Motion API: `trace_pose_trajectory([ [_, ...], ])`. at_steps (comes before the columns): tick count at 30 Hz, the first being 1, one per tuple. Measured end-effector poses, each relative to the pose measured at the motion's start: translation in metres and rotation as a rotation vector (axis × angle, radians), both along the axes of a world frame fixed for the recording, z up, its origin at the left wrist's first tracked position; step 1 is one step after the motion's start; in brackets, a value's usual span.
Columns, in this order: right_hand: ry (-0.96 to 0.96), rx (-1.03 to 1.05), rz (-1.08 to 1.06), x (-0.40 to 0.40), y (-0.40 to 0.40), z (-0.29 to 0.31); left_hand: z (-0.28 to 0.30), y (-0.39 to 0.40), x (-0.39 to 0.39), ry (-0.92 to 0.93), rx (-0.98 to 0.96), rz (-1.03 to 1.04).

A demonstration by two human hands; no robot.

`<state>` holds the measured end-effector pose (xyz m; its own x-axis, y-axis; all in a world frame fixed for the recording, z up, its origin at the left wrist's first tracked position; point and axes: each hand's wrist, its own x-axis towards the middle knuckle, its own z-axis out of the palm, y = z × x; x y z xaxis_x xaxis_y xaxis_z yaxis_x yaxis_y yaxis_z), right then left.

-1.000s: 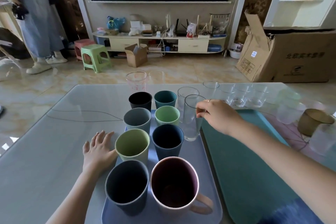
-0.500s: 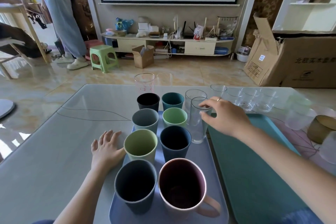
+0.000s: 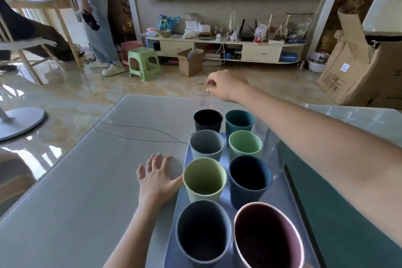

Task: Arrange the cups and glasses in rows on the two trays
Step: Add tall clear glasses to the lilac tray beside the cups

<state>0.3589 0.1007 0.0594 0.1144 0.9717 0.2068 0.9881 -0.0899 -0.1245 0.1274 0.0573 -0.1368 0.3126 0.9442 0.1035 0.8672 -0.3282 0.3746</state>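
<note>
Already eight cups stood in two rows on the blue tray point(image 3: 280, 193). Beyond it, the right hand point(image 3: 224, 87) pinched the rim of a clear glass point(image 3: 200, 98) on the table; the left hand point(image 3: 155, 177) lay spread alongside. The teal tray point(image 3: 339, 213) showed nothing on it.

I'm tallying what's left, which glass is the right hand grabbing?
The pink-printed glass at the table's far edge, beyond the black cup; the right hand pinches its rim.

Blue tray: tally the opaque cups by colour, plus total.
On the blue tray:
Black: 1
Teal: 1
Grey: 1
Mint green: 1
Yellow-green: 1
Navy: 1
Slate blue: 1
Pink mug: 1
Total: 8
</note>
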Motion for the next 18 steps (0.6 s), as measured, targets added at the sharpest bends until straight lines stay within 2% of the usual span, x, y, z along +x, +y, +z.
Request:
trace_pose_trajectory([
  [3,-0.039,-0.101,-0.030,-0.012,0.036,-0.010,-0.003,0.002,0.000,0.009,0.010,-0.003],
  [6,-0.146,-0.211,-0.079,-0.017,0.048,-0.021,-0.004,0.004,0.001,0.010,0.009,-0.001],
  [8,-0.147,-0.251,-0.137,-0.016,0.052,-0.030,-0.006,0.004,0.002,0.011,0.013,0.003],
  [14,-0.038,-0.152,-0.168,-0.016,0.062,-0.044,-0.008,0.005,0.001,0.018,0.009,0.004],
  [18,0.047,-0.068,-0.140,-0.010,0.052,-0.028,-0.008,0.006,0.001,0.019,0.013,0.006],
])
